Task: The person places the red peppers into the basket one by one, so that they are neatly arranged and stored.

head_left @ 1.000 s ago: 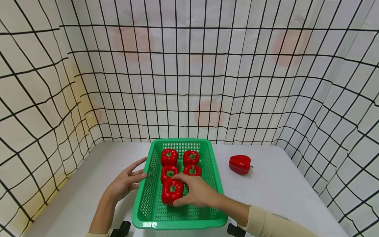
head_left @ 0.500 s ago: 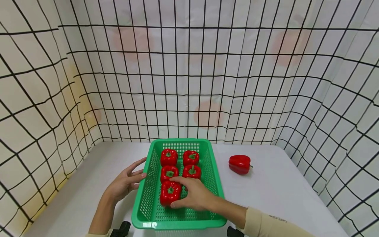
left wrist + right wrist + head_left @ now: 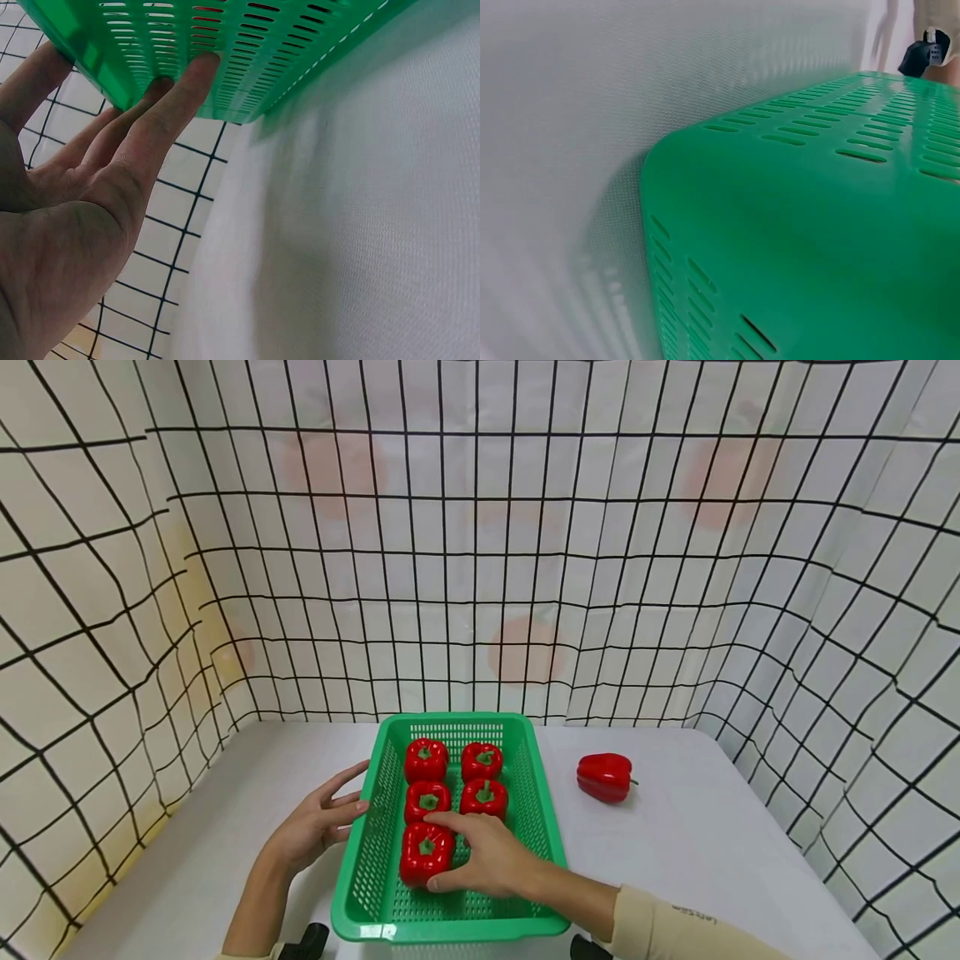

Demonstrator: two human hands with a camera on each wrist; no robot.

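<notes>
Five peppers (image 3: 427, 851) crowded the basket (image 3: 384, 927), leaving its near right corner free; bare tabletop (image 3: 697, 843) lay open around the lone pepper (image 3: 604, 777).

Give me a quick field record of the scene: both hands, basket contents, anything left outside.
left hand: straight fingers resting against the left wall of the green basket
right hand: inside the basket, grip curled on the nearest pepper
peppers in basket: five red ones, two rows of two plus the nearest one
pepper outside: on its side on the white table, right of the basket
</notes>
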